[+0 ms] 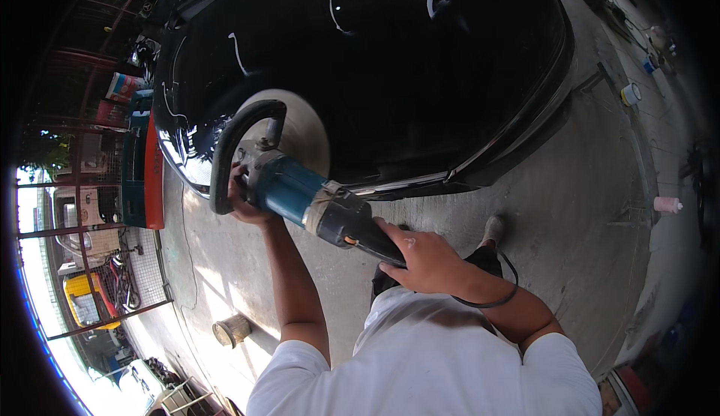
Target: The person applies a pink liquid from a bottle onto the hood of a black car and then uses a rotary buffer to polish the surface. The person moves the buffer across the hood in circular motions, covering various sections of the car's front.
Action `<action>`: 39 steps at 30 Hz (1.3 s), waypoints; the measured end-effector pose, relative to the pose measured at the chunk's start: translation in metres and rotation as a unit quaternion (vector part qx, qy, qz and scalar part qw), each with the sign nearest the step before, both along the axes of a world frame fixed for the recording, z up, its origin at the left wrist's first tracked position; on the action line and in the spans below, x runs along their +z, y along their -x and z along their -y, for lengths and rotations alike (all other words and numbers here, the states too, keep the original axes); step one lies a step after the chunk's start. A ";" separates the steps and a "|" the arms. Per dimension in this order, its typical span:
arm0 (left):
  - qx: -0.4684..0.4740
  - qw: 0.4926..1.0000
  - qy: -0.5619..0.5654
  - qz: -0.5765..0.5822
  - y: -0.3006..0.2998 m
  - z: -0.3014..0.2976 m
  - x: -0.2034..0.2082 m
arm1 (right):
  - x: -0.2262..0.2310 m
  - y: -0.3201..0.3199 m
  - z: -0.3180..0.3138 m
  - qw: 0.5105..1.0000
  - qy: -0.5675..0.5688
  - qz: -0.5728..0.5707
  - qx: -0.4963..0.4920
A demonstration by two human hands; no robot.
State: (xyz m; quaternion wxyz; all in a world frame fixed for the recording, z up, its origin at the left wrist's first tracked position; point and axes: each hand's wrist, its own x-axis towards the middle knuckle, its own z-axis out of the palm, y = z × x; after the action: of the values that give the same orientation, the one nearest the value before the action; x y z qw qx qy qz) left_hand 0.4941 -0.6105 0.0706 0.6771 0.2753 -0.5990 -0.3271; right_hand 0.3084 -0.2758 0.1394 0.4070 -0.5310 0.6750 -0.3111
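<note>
A blue and black power polisher [291,190] lies across the near left of a glossy black car panel [420,109]. Its round pale pad [306,131] rests at the panel's near left edge, looking smeared as if spinning. My left hand [251,205] grips the front of the tool beside its black loop handle [223,157]; part of the fingers is hidden behind it. Around the rear grip, my right hand [427,260] is closed. Several white streaks [238,52] of what looks like paste mark the dark surface.
A black cord [514,270] loops by my right forearm. On the concrete floor stands a can-like container [231,331] at lower left. An orange and green cabinet-like object [153,176] stands left of the car. At right are a white tub [631,94] and a pink bottle [667,205].
</note>
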 end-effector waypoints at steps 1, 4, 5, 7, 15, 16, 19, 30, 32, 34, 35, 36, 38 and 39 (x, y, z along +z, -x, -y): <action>-0.082 0.995 -0.031 -0.052 0.032 -0.030 0.000 | -0.008 0.010 -0.030 0.999 0.015 -0.002 -0.034; -0.134 0.984 -0.092 -0.078 0.121 -0.111 0.008 | -0.002 0.040 -0.113 0.989 -0.021 0.020 -0.148; -0.153 0.986 -0.045 -0.038 0.152 -0.135 0.023 | 0.000 0.048 -0.138 0.982 -0.037 0.022 -0.185; -0.200 0.980 0.007 0.003 0.209 -0.173 0.040 | -0.008 0.060 -0.186 0.970 -0.033 -0.041 -0.238; -0.236 0.960 -0.119 0.094 0.291 -0.246 0.084 | 0.028 0.085 -0.173 0.899 -0.088 0.020 -0.429; -0.261 0.946 -0.181 0.067 0.272 -0.262 0.090 | 0.040 0.083 -0.153 0.891 -0.103 0.039 -0.440; -0.364 0.883 -0.289 0.068 0.230 -0.273 0.071 | 0.027 0.068 -0.102 0.912 0.007 -0.010 -0.410; -0.236 0.888 -0.384 -0.090 0.047 -0.031 0.060 | 0.031 -0.079 0.126 0.980 0.017 -0.090 -0.179; -0.265 0.872 -0.393 -0.125 0.012 0.007 0.068 | 0.039 -0.100 0.164 0.990 0.015 -0.056 -0.125; -0.300 0.858 -0.387 -0.153 -0.019 0.042 0.073 | 0.043 -0.114 0.198 0.996 0.001 -0.068 -0.054; -0.300 0.856 -0.395 -0.143 -0.031 0.056 0.078 | 0.045 -0.118 0.213 0.997 0.010 -0.056 -0.047; -0.310 0.848 -0.400 -0.158 -0.043 0.076 0.072 | 0.045 -0.124 0.227 0.998 0.020 -0.042 -0.036; -0.313 0.842 -0.403 -0.173 -0.051 0.096 0.068 | 0.036 -0.131 0.245 0.998 0.037 -0.034 -0.037; -0.307 0.847 -0.399 -0.172 -0.049 0.100 0.070 | 0.029 -0.131 0.252 0.997 0.047 -0.040 -0.052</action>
State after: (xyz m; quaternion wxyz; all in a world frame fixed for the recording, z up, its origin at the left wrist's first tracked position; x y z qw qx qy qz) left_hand 0.5435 -0.7103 0.1410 0.4658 0.2630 -0.3447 -0.7713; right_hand 0.4397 -0.5275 0.1686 0.3378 -0.5257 0.7019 -0.3418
